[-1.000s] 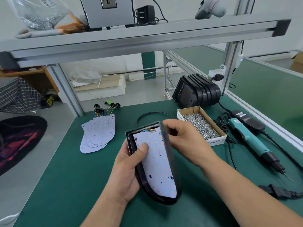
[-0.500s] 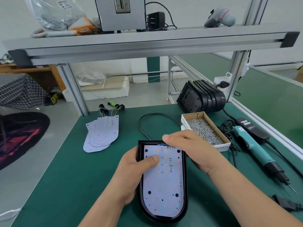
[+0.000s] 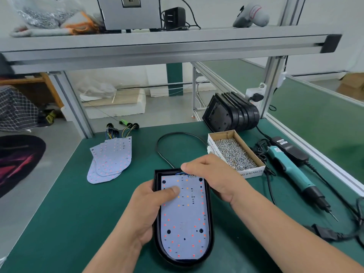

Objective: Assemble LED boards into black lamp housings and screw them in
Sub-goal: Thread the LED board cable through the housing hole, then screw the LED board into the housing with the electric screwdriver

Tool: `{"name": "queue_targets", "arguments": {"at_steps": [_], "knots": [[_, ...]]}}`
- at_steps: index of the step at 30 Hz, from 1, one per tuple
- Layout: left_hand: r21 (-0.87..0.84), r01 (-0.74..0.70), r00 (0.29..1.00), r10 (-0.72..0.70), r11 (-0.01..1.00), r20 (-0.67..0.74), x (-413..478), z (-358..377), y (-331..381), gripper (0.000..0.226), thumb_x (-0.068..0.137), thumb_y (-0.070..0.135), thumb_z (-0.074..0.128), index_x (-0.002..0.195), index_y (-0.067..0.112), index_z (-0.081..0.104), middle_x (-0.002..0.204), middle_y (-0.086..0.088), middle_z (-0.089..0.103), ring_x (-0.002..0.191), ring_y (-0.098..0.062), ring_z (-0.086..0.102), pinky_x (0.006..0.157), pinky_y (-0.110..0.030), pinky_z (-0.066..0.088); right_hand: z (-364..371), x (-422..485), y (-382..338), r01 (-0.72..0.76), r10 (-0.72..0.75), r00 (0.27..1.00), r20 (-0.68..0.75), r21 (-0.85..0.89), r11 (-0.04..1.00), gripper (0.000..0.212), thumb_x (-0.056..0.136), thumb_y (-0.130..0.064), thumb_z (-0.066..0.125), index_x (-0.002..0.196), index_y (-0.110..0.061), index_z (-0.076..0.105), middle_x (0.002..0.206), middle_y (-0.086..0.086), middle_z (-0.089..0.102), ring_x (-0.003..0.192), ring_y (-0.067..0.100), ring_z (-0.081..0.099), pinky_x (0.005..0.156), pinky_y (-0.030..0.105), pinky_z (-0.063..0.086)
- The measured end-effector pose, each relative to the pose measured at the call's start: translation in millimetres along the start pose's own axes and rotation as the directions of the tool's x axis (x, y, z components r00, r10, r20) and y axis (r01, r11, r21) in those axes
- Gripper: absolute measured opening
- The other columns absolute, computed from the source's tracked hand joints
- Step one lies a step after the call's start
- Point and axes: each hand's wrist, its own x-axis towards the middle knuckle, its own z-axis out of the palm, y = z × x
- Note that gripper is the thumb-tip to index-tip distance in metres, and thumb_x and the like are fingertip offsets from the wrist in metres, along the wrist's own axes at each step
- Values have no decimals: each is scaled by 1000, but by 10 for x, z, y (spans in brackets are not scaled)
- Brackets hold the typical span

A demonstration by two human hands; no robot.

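Green bench; left hand and right hand, grips closed around lamp housing, left thumb on LED board.

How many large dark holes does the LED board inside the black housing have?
4: top left hole, top right hole, lower left hole, lower right hole of the LED board in the black housing. The left hand covers part of the board, so more may be hidden.

free: mat left of housing | blocked right: screw box, screwdriver
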Motion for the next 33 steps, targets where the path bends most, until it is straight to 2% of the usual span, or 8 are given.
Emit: {"name": "queue_targets", "arguments": {"at_steps": [5,9,12,15,19,23,28,33], "knots": [[-10,17,1000,-17,1000,-25,4,29,-25,28,79,13,77,106,5,80,111,-26,77,97,-47,77,73,-45,64,-34,27,73,-23,22,1000,-4,-41,999,46,93,-25,79,61,2,60,67,3,42,68,15,43,73,29,39],[73,54,997,-50,996,-52,12,64,-60,13,92,3,75,103,6,81,108,-22,79,93,-42,78,69,-42,64,-84,56,121,-65,68,997,19,-138,988,57,98,-22,73,44,-22,54,54,-17,38,54,4,38,63,19,35],[227,8,993,19,974,-117,25,93,-63,32,79,14,81,111,15,74,106,-13,80,93,-34,79,73,-42,65,-118,43,132,-65,76,995,69,-147,987,52,96,-27,74,59,-1,48,69,10,30,68,24,31,74,32,27],[458,-2,976,101,889,-192,32,78,-23,50,65,32,78,113,32,64,101,4,77,91,-20,76,81,-42,63,-132,11,124,-73,85,994,72,-152,986,52,89,-35,73,78,13,57,75,13,46,74,23,40,76,38,32],[595,-7,961,170,804,-218,41,72,-72,40,71,34,83,104,35,60,94,5,74,84,-15,72,75,-39,59,-248,-3,65,-51,43,999,-34,-293,955,41,96,-40,70,98,0,74,100,21,75,84,16,62,82,42,53],[713,19,942,225,701,-247,88,61,-133,34,83,27,80,105,34,54,105,8,67,95,-15,67,82,-39,56,-707,-105,-204,6,-81,972,-221,-321,947,28,93,-45,66,88,-19,77,87,2,78,74,16,73,68,37,59],[796,40,953,216,604,-212,79,16,-102,52,88,33,76,133,30,50,126,10,51,127,-21,47,109,-43,43,-1544,-544,-131,-217,-273,857,-437,-786,578,40,91,-64,49,90,-30,70,77,-10,68,72,11,64,64,30,47],[714,35,944,212,699,-253,20,48,-96,59,88,18,74,142,28,51,135,9,49,133,-16,45,112,-38,40,-1995,-947,396,-523,-68,826,-559,-806,279,60,92,-76,49,115,-23,61,105,-2,62,89,25,64,69,37,48]]}}
